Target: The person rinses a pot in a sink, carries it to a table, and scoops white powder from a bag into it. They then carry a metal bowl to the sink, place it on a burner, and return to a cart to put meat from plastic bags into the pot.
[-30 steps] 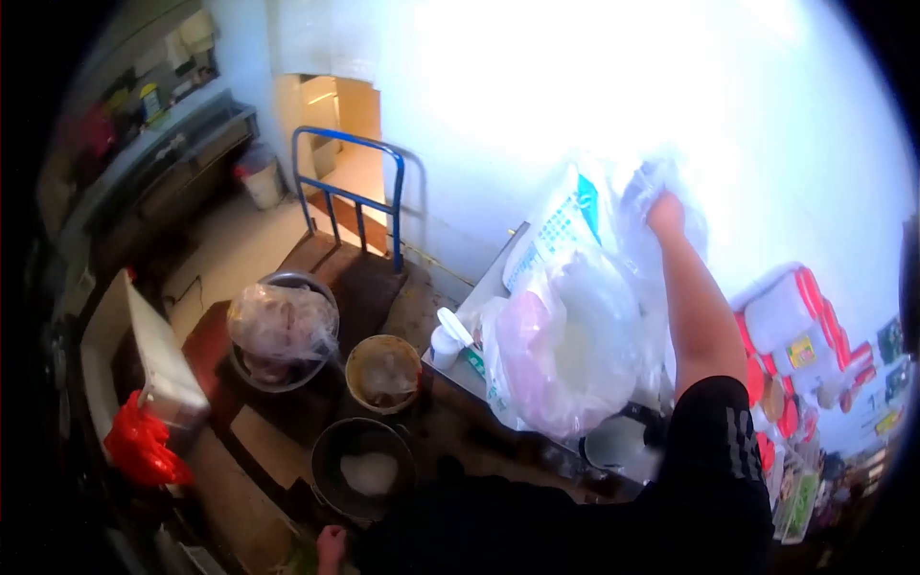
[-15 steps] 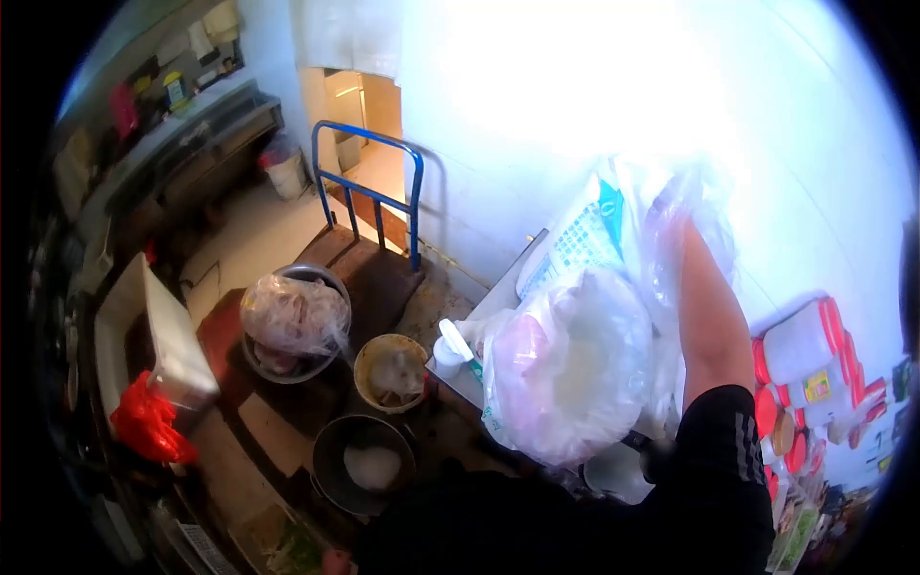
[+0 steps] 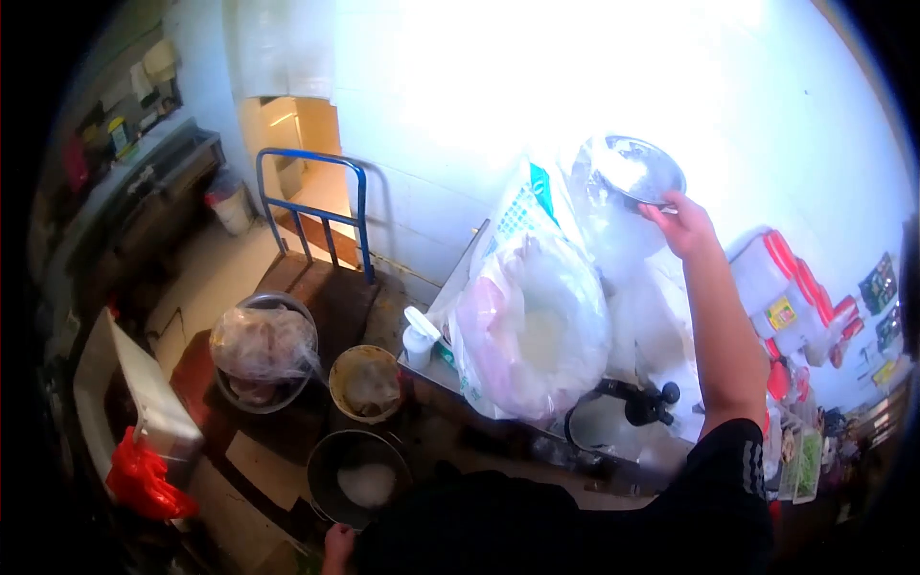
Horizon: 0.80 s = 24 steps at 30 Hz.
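Note:
My right hand (image 3: 682,222) grips the rim of a round metal bowl (image 3: 644,171), lifted against the white wall. White shows inside the bowl. Just left of it are a clear plastic bag (image 3: 599,206) and a printed white sack (image 3: 522,206). Nearer me, a large open plastic bag (image 3: 565,326) stands with its mouth up and pale contents inside. At the bottom edge, my left hand (image 3: 338,542) looks closed beside a dark bucket (image 3: 331,460) that has a white mass in it. Whatever those fingers hold, if anything, is hidden.
A blue-handled cart (image 3: 359,196) carries a metal basin (image 3: 305,383) with a bagged lump. Beside it sits a yellowish tub (image 3: 345,398). A white bin (image 3: 144,374) with a red bag (image 3: 144,479) is at left. Red-lidded containers (image 3: 795,278) line the right wall.
My right hand has come out of the clear bag area holding the metal bowl. The view has shifted to the right. My left hand shows more at the bottom edge.

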Each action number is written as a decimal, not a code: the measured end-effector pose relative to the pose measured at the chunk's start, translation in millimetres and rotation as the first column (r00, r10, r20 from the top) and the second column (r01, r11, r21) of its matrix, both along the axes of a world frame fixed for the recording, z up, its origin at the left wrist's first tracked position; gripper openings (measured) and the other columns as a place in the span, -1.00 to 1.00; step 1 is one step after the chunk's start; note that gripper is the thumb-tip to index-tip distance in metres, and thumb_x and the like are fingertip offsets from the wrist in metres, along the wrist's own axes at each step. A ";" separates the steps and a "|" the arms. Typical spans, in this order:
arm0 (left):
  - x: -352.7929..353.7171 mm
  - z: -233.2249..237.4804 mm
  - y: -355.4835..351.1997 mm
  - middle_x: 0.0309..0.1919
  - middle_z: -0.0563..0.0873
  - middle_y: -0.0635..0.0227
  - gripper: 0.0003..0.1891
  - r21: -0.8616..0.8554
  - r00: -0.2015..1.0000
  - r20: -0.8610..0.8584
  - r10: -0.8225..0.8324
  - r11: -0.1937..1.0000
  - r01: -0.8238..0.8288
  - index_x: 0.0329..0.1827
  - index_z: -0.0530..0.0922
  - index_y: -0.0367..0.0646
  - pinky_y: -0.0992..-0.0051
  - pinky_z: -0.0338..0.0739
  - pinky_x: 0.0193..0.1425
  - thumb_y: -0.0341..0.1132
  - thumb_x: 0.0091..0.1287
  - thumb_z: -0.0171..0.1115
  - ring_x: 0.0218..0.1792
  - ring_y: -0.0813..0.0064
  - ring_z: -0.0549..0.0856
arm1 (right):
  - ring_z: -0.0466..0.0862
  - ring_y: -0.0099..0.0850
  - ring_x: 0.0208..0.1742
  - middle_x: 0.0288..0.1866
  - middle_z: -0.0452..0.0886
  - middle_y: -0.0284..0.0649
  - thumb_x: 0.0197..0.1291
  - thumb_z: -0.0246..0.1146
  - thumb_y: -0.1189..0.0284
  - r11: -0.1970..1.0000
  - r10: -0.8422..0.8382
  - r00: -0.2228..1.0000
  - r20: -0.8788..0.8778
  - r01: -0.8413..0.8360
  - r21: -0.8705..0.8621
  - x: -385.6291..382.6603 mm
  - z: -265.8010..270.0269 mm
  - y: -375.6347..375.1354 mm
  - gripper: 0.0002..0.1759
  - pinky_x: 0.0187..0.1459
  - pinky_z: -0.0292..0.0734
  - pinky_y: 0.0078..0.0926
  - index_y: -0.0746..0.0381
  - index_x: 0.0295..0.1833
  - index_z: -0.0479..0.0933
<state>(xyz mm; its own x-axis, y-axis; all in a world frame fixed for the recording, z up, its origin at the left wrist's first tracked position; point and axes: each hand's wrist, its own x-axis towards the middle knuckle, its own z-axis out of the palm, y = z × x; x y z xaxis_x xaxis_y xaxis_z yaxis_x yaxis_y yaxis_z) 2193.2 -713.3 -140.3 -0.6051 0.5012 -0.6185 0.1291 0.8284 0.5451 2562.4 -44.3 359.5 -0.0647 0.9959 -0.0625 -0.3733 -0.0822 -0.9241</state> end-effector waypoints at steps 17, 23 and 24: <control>-23.0 7.9 -241.9 -0.23 0.67 0.06 -0.73 -0.267 0.980 0.027 0.198 0.946 -0.183 -0.22 0.63 -0.22 0.26 0.52 -0.09 -0.22 0.12 0.22 -0.18 0.10 0.65 | 0.66 -0.37 -0.20 -0.11 0.59 -0.10 0.15 0.18 0.43 0.797 0.604 0.740 0.296 -0.564 -0.217 -201.7 -91.9 -350.0 -0.67 -0.32 0.68 -0.49 0.35 0.02 0.44; -0.1 -52.7 -361.6 -0.44 0.64 0.05 -0.80 -0.372 0.966 0.118 0.230 0.912 -0.172 -0.32 0.62 -0.22 0.20 0.53 -0.22 -0.25 0.18 0.18 -0.33 0.15 0.67 | 0.64 -0.22 -0.32 -0.19 0.59 0.00 0.10 0.13 0.47 0.655 0.239 0.141 0.961 -0.754 -0.052 -274.1 -224.4 -401.2 -0.82 -0.32 0.63 -0.35 0.36 -0.23 0.48; 7.3 -36.5 -362.1 -0.44 0.64 0.05 -0.80 -0.384 0.961 0.132 0.242 0.907 -0.176 -0.32 0.62 -0.22 0.20 0.53 -0.22 -0.25 0.18 0.18 -0.33 0.15 0.67 | 0.64 -0.10 -0.34 -0.10 0.57 0.09 0.07 0.14 0.47 0.568 -0.032 0.028 0.999 -0.822 0.042 -280.7 -241.0 -408.2 -0.83 -0.30 0.61 -0.26 0.36 -0.25 0.47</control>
<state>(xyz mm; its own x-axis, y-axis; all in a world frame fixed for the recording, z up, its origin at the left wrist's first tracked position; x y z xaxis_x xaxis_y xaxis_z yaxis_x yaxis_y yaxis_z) 2200.5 -1075.3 -176.8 -0.5384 0.0939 -0.8374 -0.1375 0.9707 0.1973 2281.7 -452.4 118.6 -0.7850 0.6191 -0.0224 0.5825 0.7254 -0.3666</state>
